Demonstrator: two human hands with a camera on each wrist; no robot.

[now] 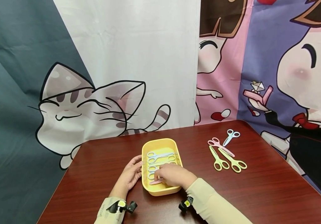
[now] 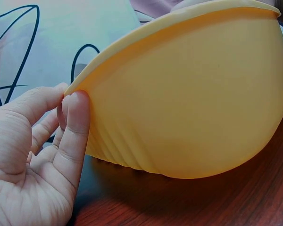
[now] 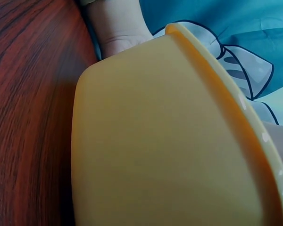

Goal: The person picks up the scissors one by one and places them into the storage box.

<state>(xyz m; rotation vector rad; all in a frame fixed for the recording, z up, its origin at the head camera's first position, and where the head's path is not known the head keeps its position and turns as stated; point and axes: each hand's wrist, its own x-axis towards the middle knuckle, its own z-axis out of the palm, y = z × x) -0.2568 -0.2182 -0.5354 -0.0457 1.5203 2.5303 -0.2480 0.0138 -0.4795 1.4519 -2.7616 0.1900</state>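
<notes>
A yellow plastic bin [image 1: 160, 193] stands on the table with several pairs of scissors inside. My left hand [image 1: 130, 172] is at its left side; in the left wrist view the thumb [image 2: 78, 120] lies against the outer wall and another finger reaches the rim. My right hand [image 1: 174, 175] reaches down into the bin, fingers curled over pink scissors [image 1: 155, 182] whose tip points left; their handles are hidden under the hand. Blue scissors [image 1: 160, 155] and green scissors [image 1: 164, 161] lie farther up in the bin. The bin wall [image 3: 155, 132] hides the right fingers in the right wrist view.
To the right on the dark red table [image 1: 194, 137] lie light blue scissors [image 1: 229, 137], pink scissors [image 1: 222, 147] and two green pairs, one of them green scissors [image 1: 219, 161]. A cartoon-printed curtain [image 1: 149, 62] hangs behind the table.
</notes>
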